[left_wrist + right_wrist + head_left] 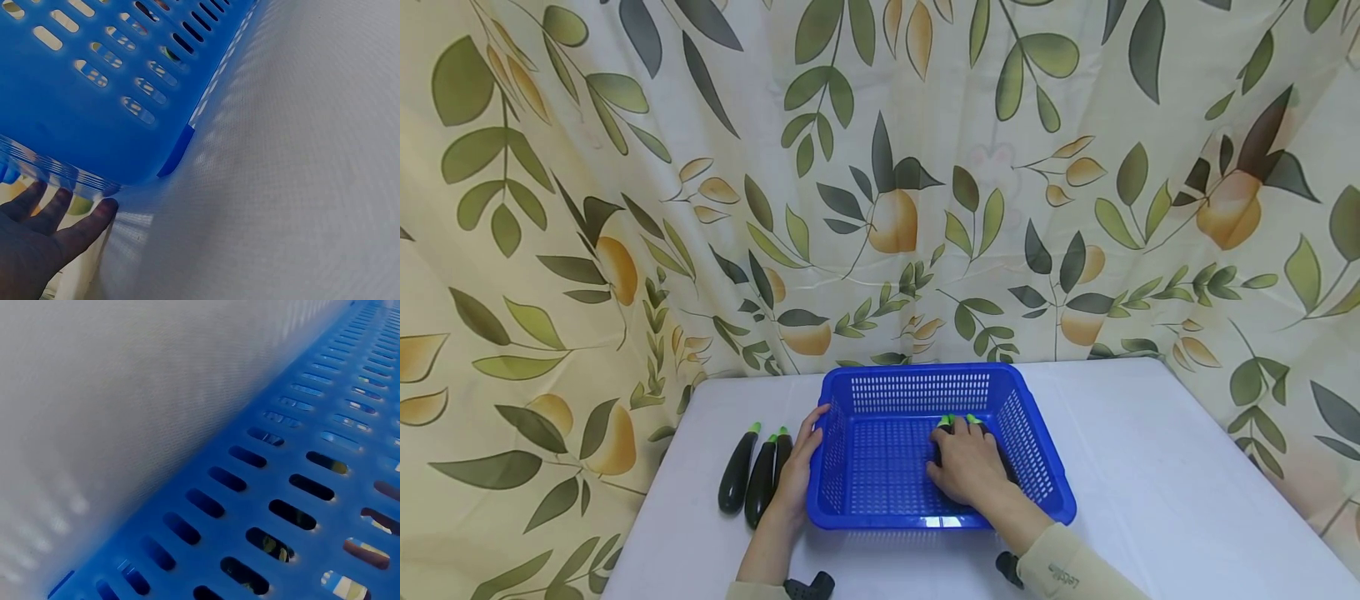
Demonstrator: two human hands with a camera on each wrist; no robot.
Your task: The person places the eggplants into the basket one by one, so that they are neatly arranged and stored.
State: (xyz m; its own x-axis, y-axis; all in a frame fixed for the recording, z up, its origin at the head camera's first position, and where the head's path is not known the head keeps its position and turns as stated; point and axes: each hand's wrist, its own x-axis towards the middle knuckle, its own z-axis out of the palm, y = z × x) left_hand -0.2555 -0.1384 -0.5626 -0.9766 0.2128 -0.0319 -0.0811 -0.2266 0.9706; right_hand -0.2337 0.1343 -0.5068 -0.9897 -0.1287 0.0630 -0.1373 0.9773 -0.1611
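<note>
A blue perforated plastic basket (865,521) stands on the white table in the head view. My left hand (799,467) is at its left side, fingers touching the side wall near the rim. In the left wrist view the fingers (87,228) stretch out against the basket wall. Inside the basket at the right, my right hand (972,467) grips over dark eggplants (1004,460) with green stem ends, covering most of them. The right wrist view shows the basket's slotted outer wall (250,487), with dark shapes through the slots; the hand itself is out of that view.
Several more eggplants (737,471) lie on the table left of the basket, beside the left forearm. The white tablecloth (1172,483) extends to the right of the basket. A leaf-and-fruit patterned curtain (880,275) hangs behind the table.
</note>
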